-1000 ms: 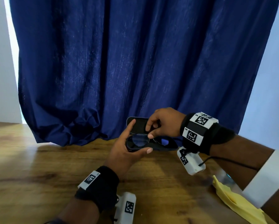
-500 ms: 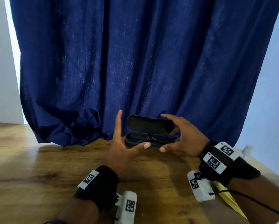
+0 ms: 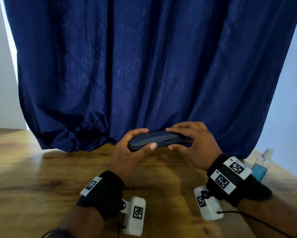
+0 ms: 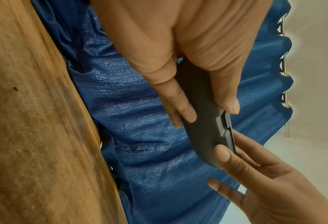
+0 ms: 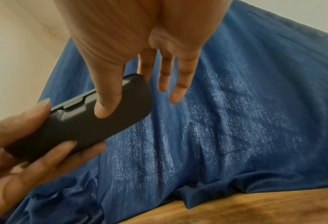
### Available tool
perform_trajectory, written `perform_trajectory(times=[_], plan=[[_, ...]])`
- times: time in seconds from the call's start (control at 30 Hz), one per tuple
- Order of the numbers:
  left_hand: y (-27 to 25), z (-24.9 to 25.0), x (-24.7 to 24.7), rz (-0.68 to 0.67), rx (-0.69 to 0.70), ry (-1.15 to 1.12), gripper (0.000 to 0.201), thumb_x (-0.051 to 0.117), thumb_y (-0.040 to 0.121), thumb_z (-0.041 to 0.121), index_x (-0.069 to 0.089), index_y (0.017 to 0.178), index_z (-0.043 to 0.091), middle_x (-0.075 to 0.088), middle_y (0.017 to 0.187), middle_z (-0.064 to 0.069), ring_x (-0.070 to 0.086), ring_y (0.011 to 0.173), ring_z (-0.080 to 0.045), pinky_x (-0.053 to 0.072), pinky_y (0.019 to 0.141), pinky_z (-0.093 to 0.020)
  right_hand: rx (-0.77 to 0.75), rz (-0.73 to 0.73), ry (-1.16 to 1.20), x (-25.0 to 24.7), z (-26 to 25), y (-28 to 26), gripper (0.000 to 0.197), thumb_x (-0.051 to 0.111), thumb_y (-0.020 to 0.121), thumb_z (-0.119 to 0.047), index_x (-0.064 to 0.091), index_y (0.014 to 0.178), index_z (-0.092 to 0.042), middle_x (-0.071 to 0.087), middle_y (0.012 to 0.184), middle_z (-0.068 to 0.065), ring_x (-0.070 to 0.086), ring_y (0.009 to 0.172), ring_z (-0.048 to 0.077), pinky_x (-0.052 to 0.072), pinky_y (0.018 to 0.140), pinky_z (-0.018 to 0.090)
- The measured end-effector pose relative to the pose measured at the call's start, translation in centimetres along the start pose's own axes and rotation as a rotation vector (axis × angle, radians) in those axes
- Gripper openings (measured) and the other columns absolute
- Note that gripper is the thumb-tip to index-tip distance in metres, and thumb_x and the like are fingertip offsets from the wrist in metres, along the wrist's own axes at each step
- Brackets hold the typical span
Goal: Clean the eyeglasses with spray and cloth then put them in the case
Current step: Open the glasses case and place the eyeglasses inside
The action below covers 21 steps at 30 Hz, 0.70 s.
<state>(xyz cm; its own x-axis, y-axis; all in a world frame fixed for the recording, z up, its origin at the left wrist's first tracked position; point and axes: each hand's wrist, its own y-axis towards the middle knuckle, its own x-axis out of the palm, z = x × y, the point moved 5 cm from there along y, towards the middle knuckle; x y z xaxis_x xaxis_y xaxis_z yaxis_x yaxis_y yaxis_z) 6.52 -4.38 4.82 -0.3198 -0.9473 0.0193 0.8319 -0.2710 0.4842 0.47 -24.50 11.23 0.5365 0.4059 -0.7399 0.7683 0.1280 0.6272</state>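
The dark blue-grey eyeglass case [image 3: 154, 139] is closed and held a little above the wooden table [image 3: 41, 186], in front of the curtain. The eyeglasses are hidden inside it. My left hand [image 3: 145, 138] grips the case's left end, thumb along the front seam and fingers over the top and back. My right hand [image 3: 169, 138] pinches the right end between the thumb below and the index finger on the lid; its other fingers stick out straight. The left wrist view shows the case [image 4: 205, 121] edge-on between both hands. In the right wrist view my thumb lies on the case [image 5: 86, 125].
A clear spray bottle [image 3: 261, 167] with blue liquid stands at the table's right edge. A dark blue curtain [image 3: 144, 66] hangs behind the hands and bunches onto the table's far side. Bare wood lies to the left and in front.
One second ago the right hand set the eyeglasses into the open case. Since then the lid has come down and both hands now hold the closed case.
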Motion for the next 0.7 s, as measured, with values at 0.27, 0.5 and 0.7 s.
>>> perform_trajectory(times=[0.27,0.5,0.7], plan=[[-0.1,-0.1,0.1,0.0,-0.047,-0.074,0.042,0.084,0.071,0.034,0.073,0.11,0.023,0.074,0.111,-0.003,0.074,0.102,-0.021,0.062,0.087,-0.045,-0.126,-0.094,0.025,0.7,-1.2,-0.3,0.054,0.081,0.079,-0.026,0.064,0.13,-0.03,0.063,0.128,-0.016,0.053,0.121,0.002,0.038,0.106,0.018],[-0.2,-0.7,0.4,-0.017,-0.055,-0.011,0.04,0.084,0.068,0.038,0.074,0.104,0.024,0.074,0.108,0.001,0.072,0.099,-0.012,0.062,0.082,-0.029,-0.042,-0.114,0.019,1.3,-1.2,-1.2,0.053,0.083,0.077,-0.025,0.066,0.127,-0.028,0.069,0.122,-0.011,0.057,0.111,0.0,0.04,0.101,0.014],[-0.8,-1.3,2.3,-0.078,-0.033,0.075,0.043,0.089,0.064,0.035,0.071,0.102,0.023,0.074,0.103,0.003,0.07,0.092,-0.006,0.057,0.077,-0.019,-0.043,-0.306,-0.192,2.8,-2.0,-2.1,0.049,0.069,0.086,-0.037,0.058,0.132,-0.029,0.067,0.123,-0.005,0.059,0.11,0.016,0.049,0.095,0.035]])
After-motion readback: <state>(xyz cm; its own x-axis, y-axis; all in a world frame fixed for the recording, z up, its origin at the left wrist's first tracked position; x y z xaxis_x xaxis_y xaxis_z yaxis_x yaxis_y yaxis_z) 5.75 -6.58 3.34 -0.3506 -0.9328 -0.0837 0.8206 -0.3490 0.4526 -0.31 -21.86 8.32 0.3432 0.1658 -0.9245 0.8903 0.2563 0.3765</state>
